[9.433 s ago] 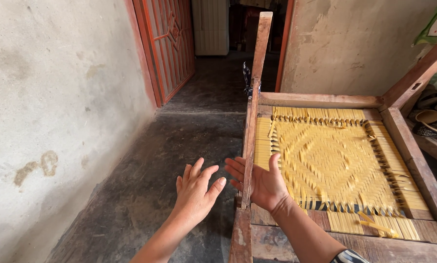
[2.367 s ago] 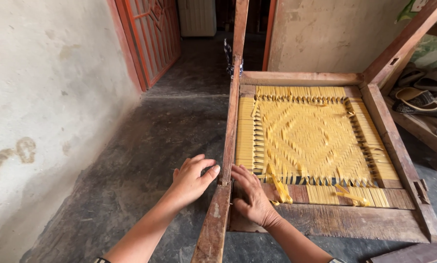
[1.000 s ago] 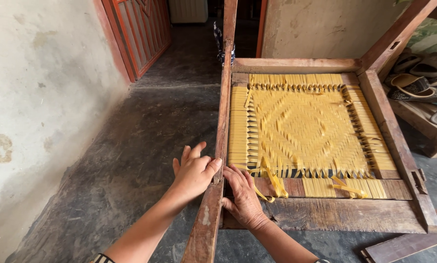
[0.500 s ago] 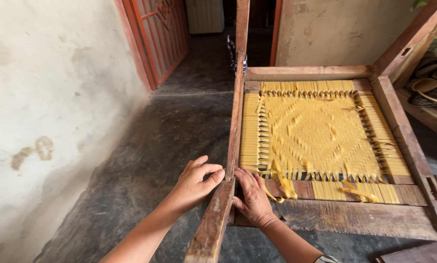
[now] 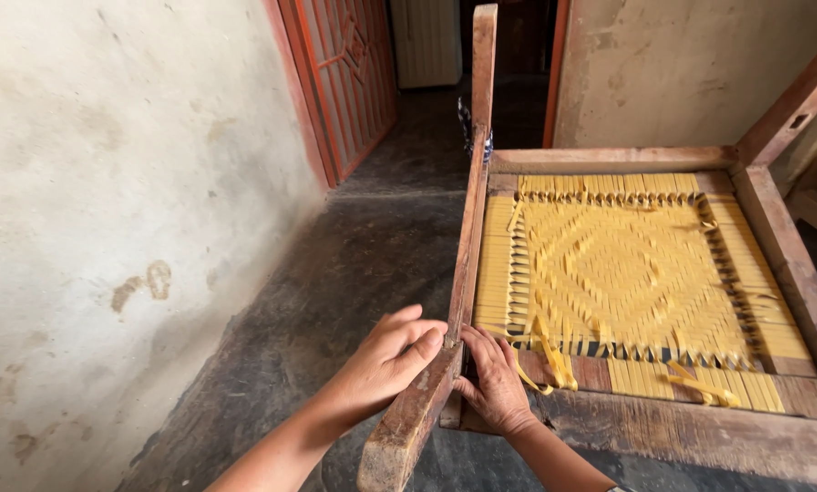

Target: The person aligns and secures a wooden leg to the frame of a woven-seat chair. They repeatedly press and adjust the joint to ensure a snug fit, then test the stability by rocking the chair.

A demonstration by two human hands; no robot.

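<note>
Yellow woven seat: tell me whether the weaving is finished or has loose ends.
Loose ends. Several yellow strips hang unwoven off the woven seat at its near edge, by the right hand.

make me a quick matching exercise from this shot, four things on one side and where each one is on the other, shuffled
Things:
1. left hand
2. right hand
3. yellow woven seat
4. red metal door

Places:
A. stretched flat inside the wooden frame
B. in the far wall, at the end of the plaster wall
C. fingers over the outer side of the wooden rail
D. on the inner side of the rail, by loose yellow strips

Pairs: 1-C, 2-D, 3-A, 4-B
</note>
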